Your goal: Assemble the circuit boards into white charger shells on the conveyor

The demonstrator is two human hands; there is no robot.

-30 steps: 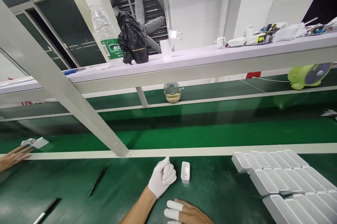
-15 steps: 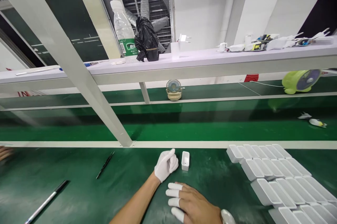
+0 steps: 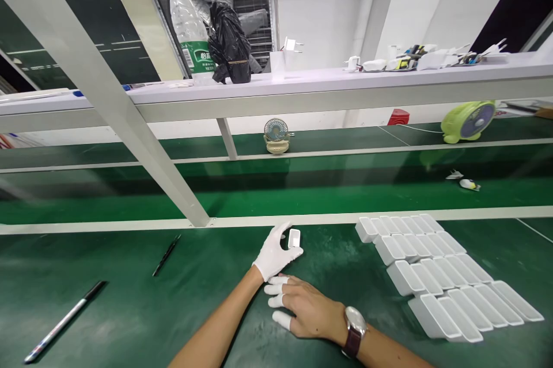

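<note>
My left hand (image 3: 274, 254), in a white glove, curves its thumb and fingers around a small white open-topped plastic box (image 3: 294, 238) on the green work surface. The thumb crosses the front of the box and hides its lower part. Just below, my right hand (image 3: 302, 306) lies with its fingers stretched out and slightly apart, white covers on the fingertips and nothing held. Its fingertips come close to the left wrist. Off to the right, several rows of similar white plastic boxes (image 3: 425, 276) stand side by side.
A black pen (image 3: 166, 255) and a longer silver-and-black marker (image 3: 64, 322) lie at the left. Behind runs a green belt (image 3: 319, 198) with small white parts (image 3: 469, 185). A slanted metal post (image 3: 147, 149) and a raised shelf (image 3: 302, 83) stand beyond my hands.
My left hand has gone from a closed fist beside the small white box to fingers around it. My right hand stays outstretched, near the left wrist. The view has shifted.
</note>
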